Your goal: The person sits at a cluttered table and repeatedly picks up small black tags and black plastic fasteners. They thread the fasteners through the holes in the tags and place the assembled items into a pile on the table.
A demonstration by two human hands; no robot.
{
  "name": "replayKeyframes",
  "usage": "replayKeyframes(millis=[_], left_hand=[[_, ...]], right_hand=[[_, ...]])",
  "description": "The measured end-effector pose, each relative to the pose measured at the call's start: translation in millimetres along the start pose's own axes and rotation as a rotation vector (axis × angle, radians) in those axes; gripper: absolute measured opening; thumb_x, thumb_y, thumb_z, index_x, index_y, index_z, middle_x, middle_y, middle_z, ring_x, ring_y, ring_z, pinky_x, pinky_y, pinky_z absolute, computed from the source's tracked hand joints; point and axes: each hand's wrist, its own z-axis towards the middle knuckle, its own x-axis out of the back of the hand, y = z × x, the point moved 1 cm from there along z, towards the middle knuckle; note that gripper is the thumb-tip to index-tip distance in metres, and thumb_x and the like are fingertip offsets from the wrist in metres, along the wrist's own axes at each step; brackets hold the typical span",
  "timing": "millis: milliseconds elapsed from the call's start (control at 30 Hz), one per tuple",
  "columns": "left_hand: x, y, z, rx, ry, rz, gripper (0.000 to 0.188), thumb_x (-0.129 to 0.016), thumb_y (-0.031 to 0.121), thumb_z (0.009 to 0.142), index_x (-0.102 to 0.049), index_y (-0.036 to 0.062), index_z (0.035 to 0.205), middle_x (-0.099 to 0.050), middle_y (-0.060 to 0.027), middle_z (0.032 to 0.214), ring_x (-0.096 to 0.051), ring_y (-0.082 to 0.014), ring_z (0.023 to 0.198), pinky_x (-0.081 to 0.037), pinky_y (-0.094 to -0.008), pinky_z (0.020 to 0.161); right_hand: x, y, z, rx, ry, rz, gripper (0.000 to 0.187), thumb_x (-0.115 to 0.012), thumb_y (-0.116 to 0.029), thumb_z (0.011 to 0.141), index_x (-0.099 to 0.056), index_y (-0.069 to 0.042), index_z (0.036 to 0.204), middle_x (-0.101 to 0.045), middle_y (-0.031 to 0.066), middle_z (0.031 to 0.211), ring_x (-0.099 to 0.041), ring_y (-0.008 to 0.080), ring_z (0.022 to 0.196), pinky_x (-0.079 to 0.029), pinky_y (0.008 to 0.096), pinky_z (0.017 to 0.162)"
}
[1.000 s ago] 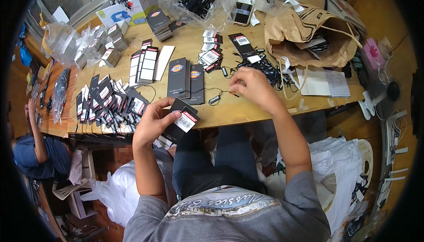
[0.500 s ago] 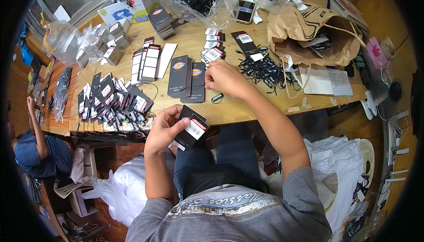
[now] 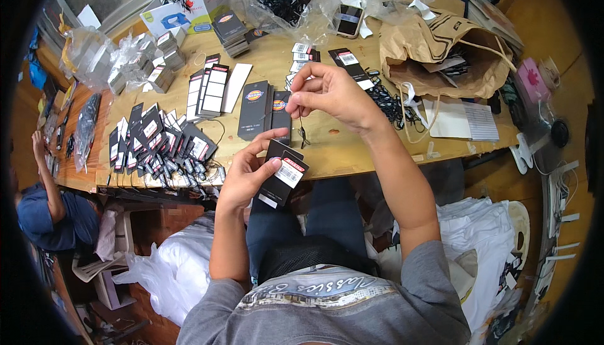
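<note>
Two hands at the table (image 3: 371,151), shown left to right. The tag heap (image 3: 151,126) lies at far left. The left hand (image 3: 247,174) grips overlapping tags (image 3: 275,189) between thumb and fingers, just off the near edge; their long axis points away from the person, leaning right. Beyond them is the tag stack (image 3: 254,116). The cord (image 3: 304,137) appears to hang from the right hand (image 3: 328,94), pinched between thumb and forefinger; its black end is near the tags' far end, apart from it. The tags thus lie nearward and left of the right hand. Farther right: cord heap (image 3: 391,103), bag (image 3: 409,46). Compared with half a second earlier, the right hand is farther out, and the left forefinger extends past the tags.
</note>
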Motion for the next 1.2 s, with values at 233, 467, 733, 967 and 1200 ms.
replayKeyframes(millis=[233,467,733,967,1200], left_hand=[[-5,1,1,0.041,-0.003,0.004,0.014,-0.055,0.001,0.073,-0.055,-0.0039,0.086,-0.039,-0.0115,0.121,-0.051,-0.0145,0.094,-0.041,-0.0253,0.079],[-11,2,4,0.074,0.009,0.078,0.013,-0.052,-0.003,0.073,-0.053,-0.0041,0.086,-0.043,-0.011,0.118,-0.051,-0.0131,0.094,-0.042,-0.0226,0.077],[-15,-9,5,0.029,-0.043,0.236,0.018,-0.053,0.0,0.078,-0.049,-0.0033,0.096,-0.057,-0.0034,0.081,-0.052,-0.0063,0.074,-0.043,-0.0193,0.066],[-13,-13,-7,0.054,0.133,-0.094,0.018,-0.05,0.004,0.08,-0.046,-0.0024,0.097,-0.059,-0.0067,0.079,-0.055,-0.0071,0.069,-0.045,-0.0196,0.062],[-16,-7,17,-0.102,0.348,-0.315,0.025,-0.041,0.006,0.084,-0.033,-0.0012,0.107,-0.054,-0.0177,0.094,-0.057,-0.0233,0.084,-0.048,-0.0328,0.073]], right_hand=[[31,27,6,-0.09,0.194,-0.19,0.016,-0.05,0.0,0.074,-0.046,0.0,0.09,-0.059,0.0104,0.07,-0.057,0.0114,0.06,-0.044,0.0193,0.05],[48,43,5,-0.109,0.306,-0.246,0.015,-0.053,0.001,0.072,-0.049,0.0,0.087,-0.058,0.0094,0.071,-0.055,0.0121,0.056,-0.043,0.0208,0.049],[31,38,-2,0.315,0.279,-1.143,0.012,-0.064,-0.005,0.061,-0.061,-0.009,0.072,-0.048,0.0048,0.082,-0.044,0.0226,0.087,-0.037,0.0319,0.078],[9,50,6,0.265,-0.065,-1.246,0.009,-0.065,-0.016,0.061,-0.061,-0.01,0.068,-0.049,0.0025,0.083,-0.043,0.0199,0.088,-0.036,0.0333,0.077],[11,26,-4,0.28,0.245,-0.404,0.012,-0.059,-0.003,0.071,-0.055,0.0,0.083,-0.058,0.0053,0.076,-0.056,0.0143,0.071,-0.045,0.0247,0.067]])
